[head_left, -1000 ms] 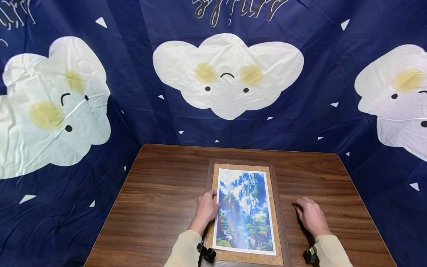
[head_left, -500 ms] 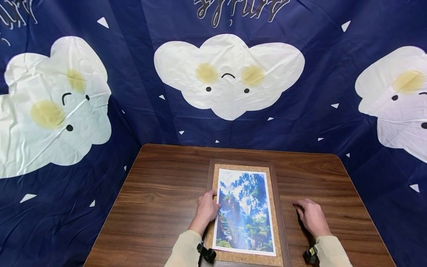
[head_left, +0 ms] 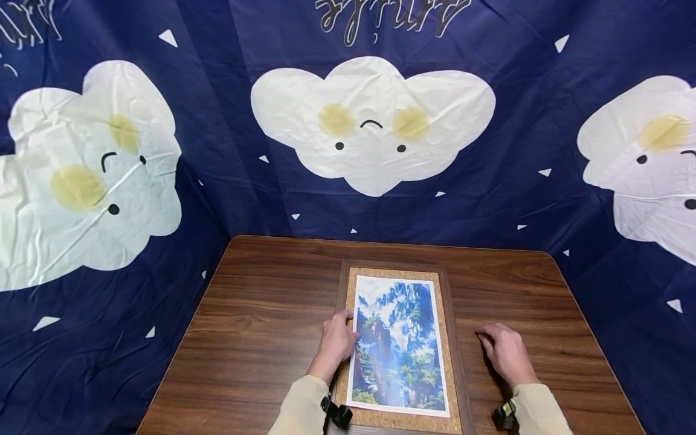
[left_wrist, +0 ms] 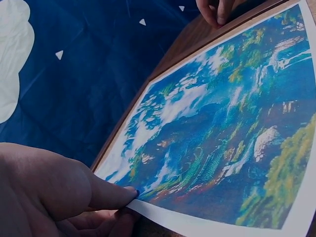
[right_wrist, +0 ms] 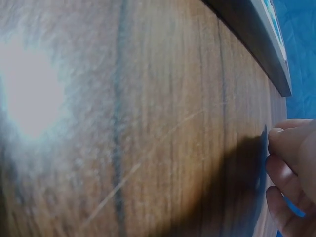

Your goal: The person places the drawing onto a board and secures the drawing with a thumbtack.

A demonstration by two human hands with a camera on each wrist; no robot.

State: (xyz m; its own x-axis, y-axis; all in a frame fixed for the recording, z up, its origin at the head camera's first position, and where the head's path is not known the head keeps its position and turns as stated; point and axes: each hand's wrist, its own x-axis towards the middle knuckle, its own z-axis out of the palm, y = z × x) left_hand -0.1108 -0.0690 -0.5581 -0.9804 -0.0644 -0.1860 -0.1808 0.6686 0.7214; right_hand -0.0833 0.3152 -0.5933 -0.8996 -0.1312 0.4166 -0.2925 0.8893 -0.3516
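A landscape print of blue mountains lies over a wood-framed cork board on the table. My left hand is at the print's left edge and pinches it; in the left wrist view the thumb lies on the white border with curled fingers below. To the right of the board, my right hand is close over the bare wood, its fingertips together. A tiny red thing shows at those fingertips, too small to name. Curled right fingers appear at the right wrist view's edge.
The board's frame stands slightly above the brown wooden table. Behind and at both sides hangs a dark blue cloth printed with white clouds. Each wrist wears a small black camera, the left one overlapping the board's lower left.
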